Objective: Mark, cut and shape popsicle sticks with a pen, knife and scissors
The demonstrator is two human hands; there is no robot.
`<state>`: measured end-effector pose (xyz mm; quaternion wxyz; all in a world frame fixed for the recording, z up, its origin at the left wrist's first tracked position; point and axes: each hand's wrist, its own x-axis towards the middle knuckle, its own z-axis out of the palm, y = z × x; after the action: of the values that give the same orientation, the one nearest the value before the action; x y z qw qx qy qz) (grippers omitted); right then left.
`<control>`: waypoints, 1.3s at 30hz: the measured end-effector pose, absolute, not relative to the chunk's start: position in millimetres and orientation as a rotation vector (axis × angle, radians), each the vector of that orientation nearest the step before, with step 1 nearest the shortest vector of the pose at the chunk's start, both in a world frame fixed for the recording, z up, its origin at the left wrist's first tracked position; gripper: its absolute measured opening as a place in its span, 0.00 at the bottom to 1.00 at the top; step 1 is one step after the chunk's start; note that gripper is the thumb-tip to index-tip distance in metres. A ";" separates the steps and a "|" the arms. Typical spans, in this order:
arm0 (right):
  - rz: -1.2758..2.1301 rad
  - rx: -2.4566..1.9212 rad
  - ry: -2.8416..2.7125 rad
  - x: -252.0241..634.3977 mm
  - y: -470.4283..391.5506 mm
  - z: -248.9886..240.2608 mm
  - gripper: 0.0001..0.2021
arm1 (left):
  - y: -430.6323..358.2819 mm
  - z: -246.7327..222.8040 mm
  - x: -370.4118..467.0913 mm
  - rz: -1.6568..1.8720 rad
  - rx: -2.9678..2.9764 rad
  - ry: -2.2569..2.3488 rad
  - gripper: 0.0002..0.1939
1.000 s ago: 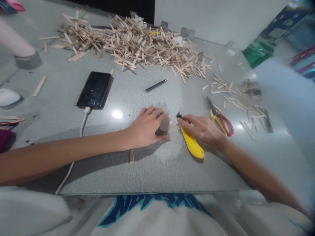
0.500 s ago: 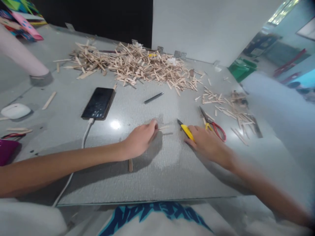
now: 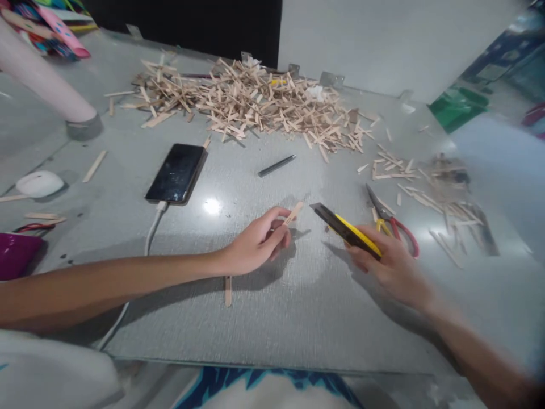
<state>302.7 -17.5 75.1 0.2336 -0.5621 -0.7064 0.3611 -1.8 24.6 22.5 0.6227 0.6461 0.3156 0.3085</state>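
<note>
Between the thumb and fingers of my left hand (image 3: 266,241) is a short flat wooden stick (image 3: 294,212), its end pointing up and right. My right hand (image 3: 389,261) is wrapped round a yellow and black utility knife (image 3: 351,230). The knife's blade points up and left, a small gap away from the stick. Another wooden stick (image 3: 229,291) lies on the table below my left wrist, partly hidden by it. Red and yellow handled scissors (image 3: 387,216) lie just beyond my right hand.
A large pile of wooden pieces (image 3: 255,105) spans the back of the grey table (image 3: 276,329). A dark pen (image 3: 276,166) lies mid-table. A phone (image 3: 176,173) with a white cable (image 3: 149,233) is at the left, near a white mouse (image 3: 40,184). More wooden scraps (image 3: 394,167) are at the right.
My left hand has turned, raising the stick so it now points upward. The knife has lifted and turned, with more of its body showing. The view has shifted slightly.
</note>
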 end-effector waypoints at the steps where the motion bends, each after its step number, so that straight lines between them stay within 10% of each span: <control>1: 0.986 -1.545 -1.949 303.3 -19.0 73.8 0.17 | 24.2 23.0 -1.7 0.706 1.488 0.712 0.13; 39: 0.559 -1.422 -2.245 293.6 -44.4 60.2 0.15 | 18.4 28.2 -0.2 0.637 1.626 0.725 0.12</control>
<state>293.6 -44.4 60.2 0.2116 -0.5118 -0.8080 0.2011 -0.2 18.4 28.2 0.5855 0.6971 0.3109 0.2733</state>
